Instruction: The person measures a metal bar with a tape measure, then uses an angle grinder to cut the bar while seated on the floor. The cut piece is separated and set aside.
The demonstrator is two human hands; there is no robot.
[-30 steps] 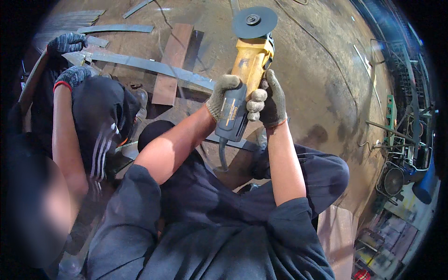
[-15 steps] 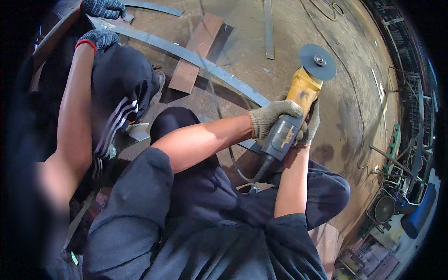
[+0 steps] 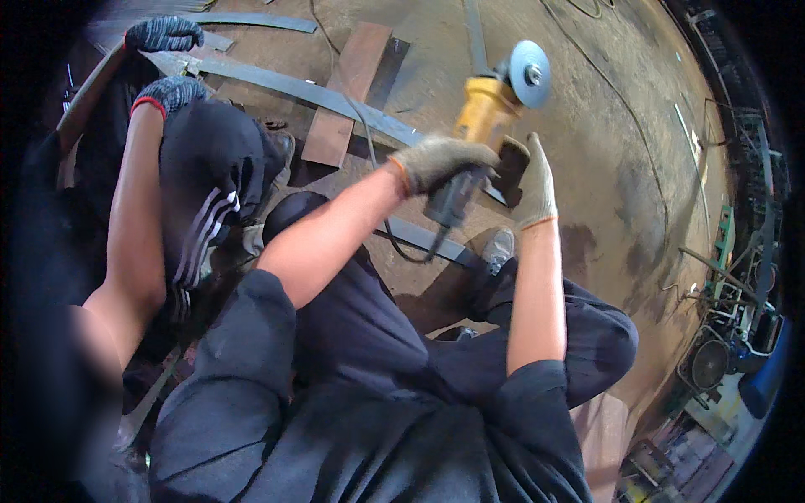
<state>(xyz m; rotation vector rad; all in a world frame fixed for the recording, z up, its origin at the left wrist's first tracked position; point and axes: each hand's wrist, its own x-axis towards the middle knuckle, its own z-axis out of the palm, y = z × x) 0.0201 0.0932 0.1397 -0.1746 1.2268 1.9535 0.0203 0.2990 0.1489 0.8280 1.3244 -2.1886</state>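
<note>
My left hand, in a beige knitted glove, is wrapped around the body of a yellow and black angle grinder. The grinder tilts up and to the right, with its grey disc at the far end and its cord hanging in a loop below the handle. My right hand, gloved too, is just right of the grinder, open with its fingers stretched upward. Below and behind the grinder a long grey steel strip runs slantwise, partly hidden by my left hand and arm.
At the left a co-worker in dark clothes rests gloved hands by the strip's far end. A reddish-brown flat bar lies under the strip. Another narrow strip lies beyond. Cables cross the floor; equipment stands at the right.
The grinder has moved left and slightly up in my left hand, its disc now seen more edge-on. My right hand has let go of it and opened.
</note>
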